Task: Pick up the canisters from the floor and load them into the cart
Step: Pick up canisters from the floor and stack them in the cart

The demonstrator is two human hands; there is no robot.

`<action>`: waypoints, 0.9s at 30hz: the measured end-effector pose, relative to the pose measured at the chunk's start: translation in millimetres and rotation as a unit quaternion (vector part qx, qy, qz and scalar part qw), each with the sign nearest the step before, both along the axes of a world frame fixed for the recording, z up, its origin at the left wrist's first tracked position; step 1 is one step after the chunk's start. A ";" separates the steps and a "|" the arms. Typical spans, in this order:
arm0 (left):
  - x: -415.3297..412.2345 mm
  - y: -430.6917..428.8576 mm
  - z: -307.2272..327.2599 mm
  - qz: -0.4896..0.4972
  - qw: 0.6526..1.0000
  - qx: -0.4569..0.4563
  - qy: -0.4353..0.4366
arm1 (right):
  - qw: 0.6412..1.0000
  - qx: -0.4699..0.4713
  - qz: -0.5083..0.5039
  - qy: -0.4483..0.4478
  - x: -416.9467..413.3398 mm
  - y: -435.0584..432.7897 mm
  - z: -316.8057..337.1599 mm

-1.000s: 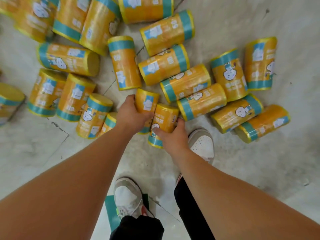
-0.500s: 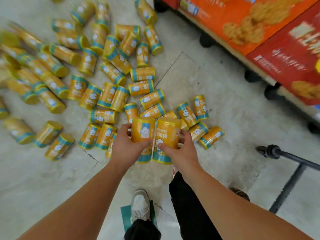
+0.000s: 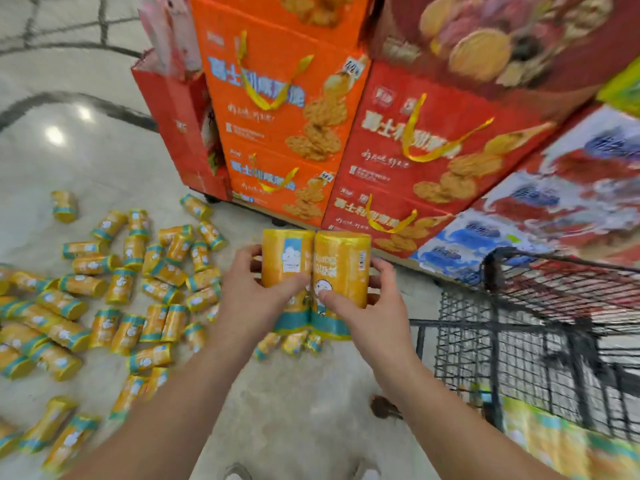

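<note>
Two cans are off the floor and in the air, so this is the carry step, between the pick-up and the loading. The left hand (image 3: pixel 249 299) is wrapped round the left can (image 3: pixel 287 258), thumb laid across its front and fingers curled behind. The right hand (image 3: pixel 375 306) grips the right can (image 3: pixel 343 268) the same way, thumb pressed on the label. Both cans stand upright and touch side by side between the hands, teal bands at the bottom.

The cart (image 3: pixel 491 271) is a black wire basket just off to the right of the right hand, its near corner about level with the knuckles. Something yellow and teal shows through the mesh low down, too blurred to name. Stacked boxes (image 3: pixel 277 116) rise beyond the fingertips. The pile (image 3: pixel 121 289) of cans lies scattered on the floor (image 3: pixel 311 393) to the left of the left hand and below it — plenty left to fetch.

Next, I judge, both hands must swing right together, clear the cart's top rim and lower the pair inside before letting go. Keeping the cans pressed together should stop either slipping. The main risk is clipping the rim, since the right can goes over first and sits close to that corner.
</note>
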State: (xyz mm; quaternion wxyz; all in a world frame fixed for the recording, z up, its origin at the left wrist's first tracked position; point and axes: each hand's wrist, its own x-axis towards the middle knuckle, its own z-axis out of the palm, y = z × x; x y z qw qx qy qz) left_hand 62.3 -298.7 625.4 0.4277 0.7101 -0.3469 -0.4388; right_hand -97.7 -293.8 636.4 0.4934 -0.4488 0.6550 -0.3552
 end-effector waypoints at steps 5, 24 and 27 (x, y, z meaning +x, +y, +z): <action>-124.6 -10.5 46.4 -0.058 0.997 -0.038 0.039 | 0.996 -0.054 -0.060 0.026 -122.5 4.0 52.2; -582.9 67.7 -68.4 -0.338 0.905 0.256 -0.035 | 0.929 0.285 -0.039 0.232 -616.9 109.7 -42.5; -602.7 78.8 -96.0 -0.372 0.868 0.318 -0.080 | 0.900 0.364 -0.025 0.238 -648.9 120.8 -68.2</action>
